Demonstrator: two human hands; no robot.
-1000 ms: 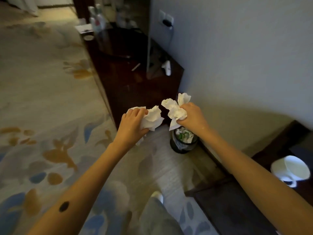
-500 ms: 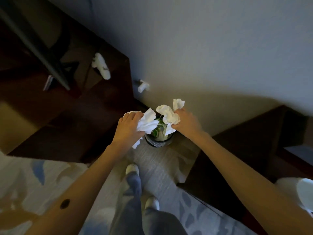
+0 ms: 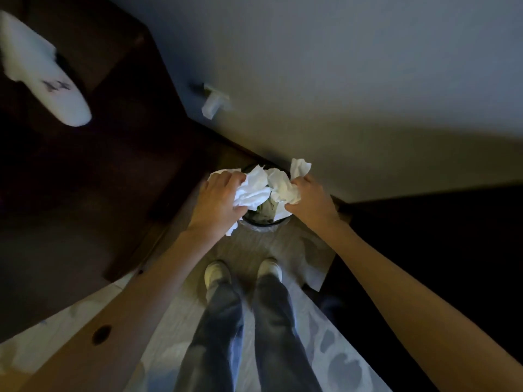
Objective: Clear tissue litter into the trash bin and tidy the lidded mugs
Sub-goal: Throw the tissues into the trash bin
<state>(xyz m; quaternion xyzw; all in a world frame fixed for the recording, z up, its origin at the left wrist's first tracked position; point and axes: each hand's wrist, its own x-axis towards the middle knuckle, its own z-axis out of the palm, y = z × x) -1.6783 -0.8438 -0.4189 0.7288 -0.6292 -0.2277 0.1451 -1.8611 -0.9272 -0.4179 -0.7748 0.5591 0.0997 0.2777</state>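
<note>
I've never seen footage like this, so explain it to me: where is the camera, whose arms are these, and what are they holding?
There is no machine here. A person wears a wide-angle camera on the head, pointing forward and down, so you see their own arms, legs and shoes from above. The left hand grips a crumpled white tissue wad, and the right hand grips a second wad. Both hands are over a small dark round bin that stands on the floor by the wall and already has some litter in it. A dark cabinet on the left carries a white object that is too blurred to identify. No mugs are in view.
</note>
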